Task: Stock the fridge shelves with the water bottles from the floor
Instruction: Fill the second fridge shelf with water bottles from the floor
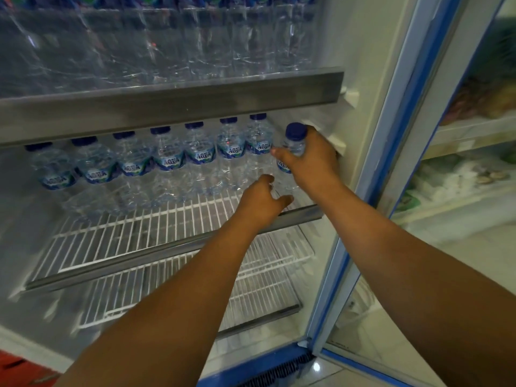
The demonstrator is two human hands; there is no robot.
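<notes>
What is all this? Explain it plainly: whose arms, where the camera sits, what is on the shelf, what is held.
No machine here: the two grips are a person's bare hands. The one picture comes from a camera on that person's head, looking down into an open fridge. The right grip is curled round a blue-capped bottle at the right end of a row of like bottles at the back of a wire shelf. The left grip is spread near the bottle's base and holds nothing. The shelf above is packed with bottles.
</notes>
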